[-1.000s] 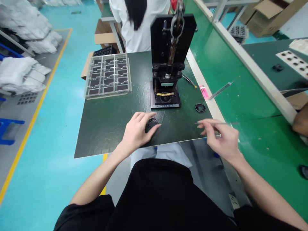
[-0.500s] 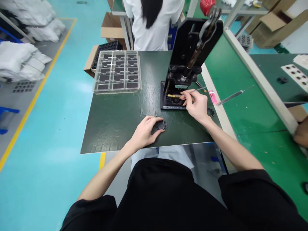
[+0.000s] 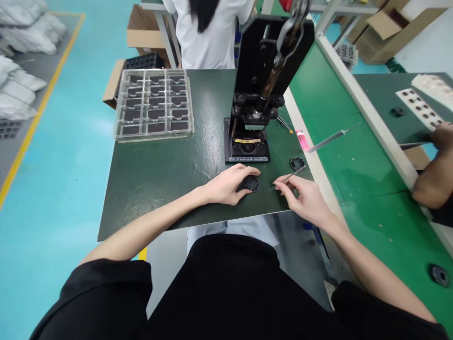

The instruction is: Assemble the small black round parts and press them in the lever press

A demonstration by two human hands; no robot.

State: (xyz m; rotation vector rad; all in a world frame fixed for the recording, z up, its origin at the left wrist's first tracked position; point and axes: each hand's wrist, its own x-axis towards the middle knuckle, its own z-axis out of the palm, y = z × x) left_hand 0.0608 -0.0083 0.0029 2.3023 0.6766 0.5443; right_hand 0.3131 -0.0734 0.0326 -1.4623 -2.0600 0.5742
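Observation:
Between the thumb and fingers of my left hand [image 3: 231, 185] is a round black plastic part [image 3: 252, 183], held low over the green tabletop. My right hand [image 3: 300, 194] pinches a thin pair of metal tweezers [image 3: 290, 176]; their tip points left toward the round part, apart from it. Just beyond my hands stands a black hand press [image 3: 271, 80], with a yellow strip [image 3: 247, 140] lying across its base under the head. A second round black part [image 3: 297, 163] rests on the table behind my right hand.
A clear tray [image 3: 154, 104] of black pieces lies at the table's far left. Right of the press are a yellow-tipped tool [image 3: 285, 125] and a pink label [image 3: 301, 140]. A green conveyor [image 3: 354, 151] runs along the right. People sit ahead and at far right.
My right hand has drawn back from the press base toward me with the tweezers. My left hand has shifted right with the round part, and the whole view has swung slightly.

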